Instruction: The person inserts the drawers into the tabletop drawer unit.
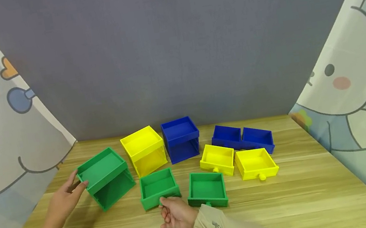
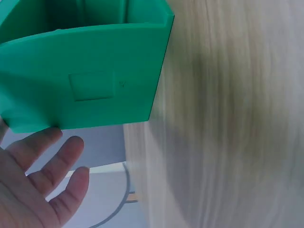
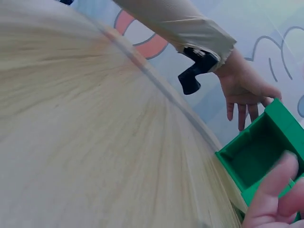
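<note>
My left hand (image 1: 63, 204) is at the upper left edge of a green cabinet (image 1: 106, 170), thumb on the rim. In the left wrist view its other fingers are fairly straight, and one fingertip meets the edge of the cabinet side. The cabinet's dark front opening faces forward right. My right hand (image 1: 178, 213) pinches the front of a green drawer (image 1: 158, 184) with thumb and curled forefinger; the hand hides its knob. That drawer lies on the table, right of the cabinet. A second green drawer (image 1: 207, 189) sits just beyond the right wrist.
Behind stand a yellow cabinet (image 1: 145, 149) and a blue cabinet (image 1: 181, 138), both with open fronts. To the right lie two yellow drawers (image 1: 217, 158) and two blue drawers (image 1: 227, 135). A grey wall (image 1: 173, 52) backs the wooden table (image 1: 304, 190); printed cloths flank it.
</note>
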The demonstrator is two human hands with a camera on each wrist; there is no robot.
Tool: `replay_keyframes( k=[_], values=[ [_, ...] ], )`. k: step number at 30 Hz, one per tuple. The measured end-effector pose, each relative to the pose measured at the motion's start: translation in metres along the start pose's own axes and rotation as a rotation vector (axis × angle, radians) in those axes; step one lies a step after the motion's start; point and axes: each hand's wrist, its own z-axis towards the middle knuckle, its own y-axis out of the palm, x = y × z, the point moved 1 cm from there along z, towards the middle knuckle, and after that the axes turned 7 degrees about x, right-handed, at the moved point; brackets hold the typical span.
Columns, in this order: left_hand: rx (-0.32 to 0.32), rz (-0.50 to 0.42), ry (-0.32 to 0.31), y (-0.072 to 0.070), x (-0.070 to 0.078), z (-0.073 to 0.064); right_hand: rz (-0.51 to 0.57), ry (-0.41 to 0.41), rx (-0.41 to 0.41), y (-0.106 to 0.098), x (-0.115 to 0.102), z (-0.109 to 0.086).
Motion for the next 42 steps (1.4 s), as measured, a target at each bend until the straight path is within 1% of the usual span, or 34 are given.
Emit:
replay_keyframes(
  k=[1,3,6,11,14,19,24,28,33,36,38,42],
  values=[
    [-0.011,-0.016,-0.007,0.001,0.000,0.001,-0.012,0.004,-0.011,0.000,0.000,0.000],
    [-0.012,-0.044,-0.008,0.003,-0.001,0.001,-0.050,0.011,-0.036,-0.001,-0.001,-0.001],
    [0.012,-0.088,0.002,0.006,-0.001,-0.001,-0.123,0.026,-0.075,-0.003,-0.005,-0.003],
    [0.033,-0.089,0.016,0.008,0.001,-0.003,-0.240,0.042,-0.160,-0.005,-0.013,-0.004],
    [0.036,-0.071,0.018,0.008,0.002,-0.003,-0.261,0.046,-0.195,-0.005,-0.013,-0.003],
    [0.037,-0.056,0.014,0.008,0.003,-0.002,-0.256,0.020,-0.204,-0.003,-0.009,0.002],
    [0.040,-0.070,0.010,0.008,0.003,-0.003,-0.272,-0.006,-0.216,0.000,-0.008,0.007],
    [0.052,-0.074,0.013,0.008,0.003,-0.004,-0.298,0.001,-0.242,0.005,-0.011,0.010],
    [0.058,-0.078,0.021,0.009,0.004,-0.003,-0.343,0.025,-0.229,0.012,-0.014,0.014],
    [0.052,-0.078,0.012,0.009,0.003,-0.003,-0.355,0.045,-0.226,0.017,-0.014,0.016],
    [0.044,-0.081,0.003,0.009,0.002,-0.003,-0.360,0.044,-0.221,0.020,-0.013,0.017],
    [0.050,-0.084,0.001,0.009,0.001,-0.003,-0.380,0.038,-0.210,0.027,-0.011,0.017]
  ],
)
